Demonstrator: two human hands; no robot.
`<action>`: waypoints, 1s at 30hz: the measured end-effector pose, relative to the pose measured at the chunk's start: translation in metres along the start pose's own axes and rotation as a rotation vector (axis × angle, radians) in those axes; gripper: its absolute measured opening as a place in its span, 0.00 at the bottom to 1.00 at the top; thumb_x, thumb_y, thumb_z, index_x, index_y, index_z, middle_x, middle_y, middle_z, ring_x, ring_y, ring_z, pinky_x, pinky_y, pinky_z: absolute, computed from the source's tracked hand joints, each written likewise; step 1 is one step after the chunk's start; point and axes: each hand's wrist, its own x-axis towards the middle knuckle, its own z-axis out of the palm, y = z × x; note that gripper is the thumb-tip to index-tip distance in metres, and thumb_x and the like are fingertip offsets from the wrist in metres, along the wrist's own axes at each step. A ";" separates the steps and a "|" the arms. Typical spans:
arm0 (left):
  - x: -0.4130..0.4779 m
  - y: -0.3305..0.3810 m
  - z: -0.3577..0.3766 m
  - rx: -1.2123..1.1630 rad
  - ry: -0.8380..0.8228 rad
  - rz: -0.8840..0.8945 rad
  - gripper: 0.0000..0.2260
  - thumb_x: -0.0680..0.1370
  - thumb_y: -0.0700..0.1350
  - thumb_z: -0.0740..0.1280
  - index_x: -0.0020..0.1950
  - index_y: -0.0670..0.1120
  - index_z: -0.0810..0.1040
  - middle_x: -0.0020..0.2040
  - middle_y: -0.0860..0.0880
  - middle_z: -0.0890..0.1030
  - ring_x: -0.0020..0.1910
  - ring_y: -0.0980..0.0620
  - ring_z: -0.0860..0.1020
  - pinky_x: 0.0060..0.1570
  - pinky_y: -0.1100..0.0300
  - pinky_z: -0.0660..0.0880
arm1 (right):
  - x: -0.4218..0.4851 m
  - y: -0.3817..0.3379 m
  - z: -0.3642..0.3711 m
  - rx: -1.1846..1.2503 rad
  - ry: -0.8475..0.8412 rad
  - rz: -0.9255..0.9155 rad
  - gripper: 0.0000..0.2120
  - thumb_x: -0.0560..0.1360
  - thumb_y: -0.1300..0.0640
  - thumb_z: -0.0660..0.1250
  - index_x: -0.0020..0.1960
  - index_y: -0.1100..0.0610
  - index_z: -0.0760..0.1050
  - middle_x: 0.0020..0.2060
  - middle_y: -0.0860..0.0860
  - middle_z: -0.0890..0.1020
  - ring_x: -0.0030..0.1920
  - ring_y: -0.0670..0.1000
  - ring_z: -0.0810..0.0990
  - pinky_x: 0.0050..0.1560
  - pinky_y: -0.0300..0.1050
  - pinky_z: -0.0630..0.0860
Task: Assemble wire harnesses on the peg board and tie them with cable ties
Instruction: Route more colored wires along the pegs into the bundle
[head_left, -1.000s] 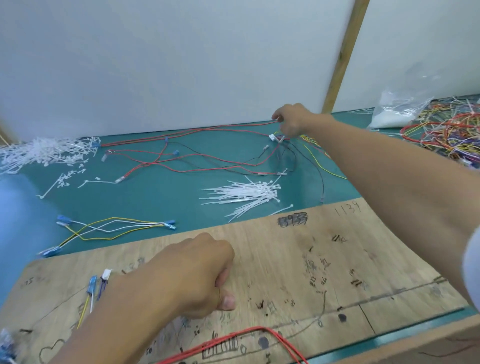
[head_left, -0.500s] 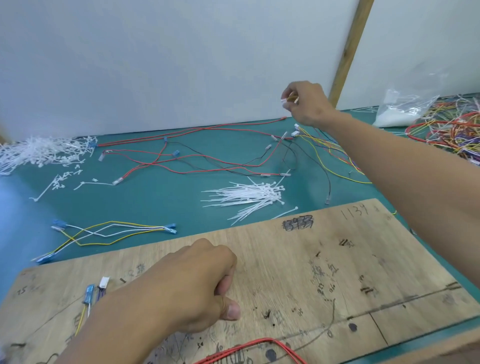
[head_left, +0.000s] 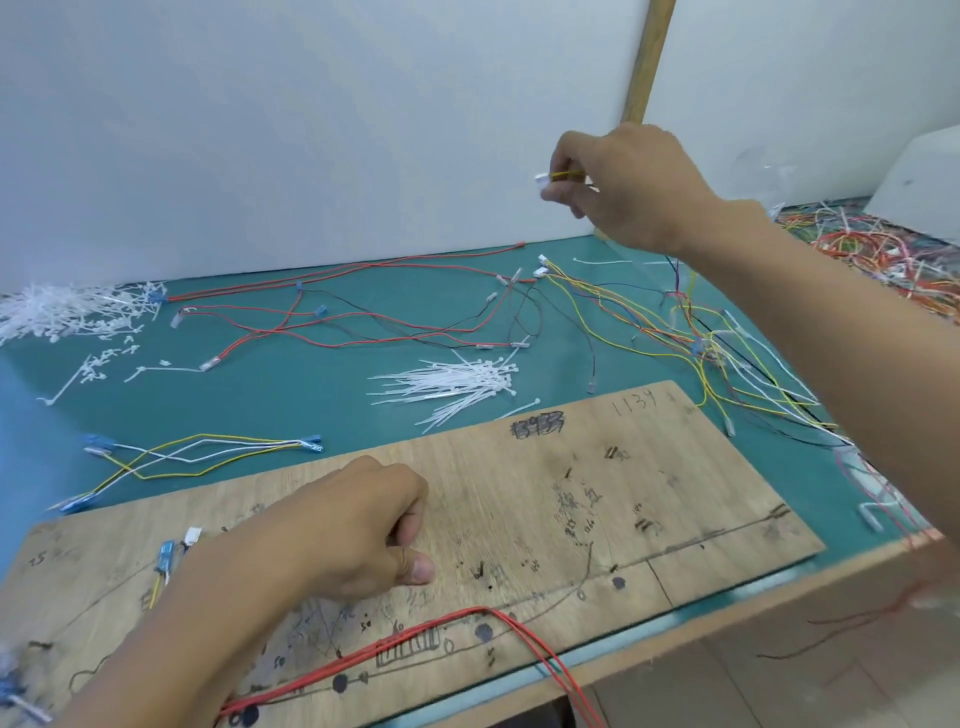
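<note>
A: Where's the thin yellow wire with its white connector (head_left: 566, 175)?

B: Over the teal mat (head_left: 260, 395), limp and light. The right hand (head_left: 631, 187) is pinching it by the connector, while the left hand (head_left: 358, 525) is resting fisted on the plywood board (head_left: 649, 467), grip unclear.

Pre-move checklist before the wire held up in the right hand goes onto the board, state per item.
1. Right hand pinching thin yellow wire with white plastic connector: ok, held in the air.
2. That wire free of the multicoloured wire tangle: cannot tell, its run is hidden behind the hand.
3. Left hand steadying marked plywood board: ok, fist rests on it; whether it holds anything, cannot tell.
4. White cable tie bundle to hand: ok, lies just beyond the board's far edge.
5. Red wires fully on board: not ok, they trail over the near edge.
</note>
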 end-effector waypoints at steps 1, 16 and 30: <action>0.000 0.001 -0.001 0.007 -0.007 0.003 0.17 0.75 0.61 0.76 0.42 0.54 0.71 0.45 0.56 0.74 0.45 0.54 0.75 0.42 0.57 0.72 | -0.009 -0.006 -0.008 -0.012 -0.002 -0.022 0.15 0.85 0.42 0.62 0.58 0.53 0.77 0.41 0.52 0.85 0.42 0.57 0.73 0.47 0.54 0.75; -0.013 0.118 -0.090 -0.794 0.842 0.354 0.08 0.83 0.48 0.70 0.56 0.45 0.82 0.39 0.46 0.86 0.34 0.49 0.86 0.37 0.49 0.85 | -0.111 -0.082 -0.079 0.041 0.218 -0.214 0.22 0.86 0.43 0.59 0.59 0.63 0.73 0.35 0.54 0.83 0.31 0.64 0.71 0.34 0.55 0.73; -0.053 0.123 -0.102 -1.459 0.938 0.685 0.06 0.89 0.44 0.55 0.54 0.44 0.67 0.48 0.39 0.85 0.44 0.38 0.86 0.43 0.48 0.84 | -0.196 -0.009 -0.056 0.498 -0.069 0.202 0.09 0.76 0.51 0.78 0.42 0.52 0.81 0.30 0.49 0.84 0.30 0.42 0.76 0.35 0.38 0.72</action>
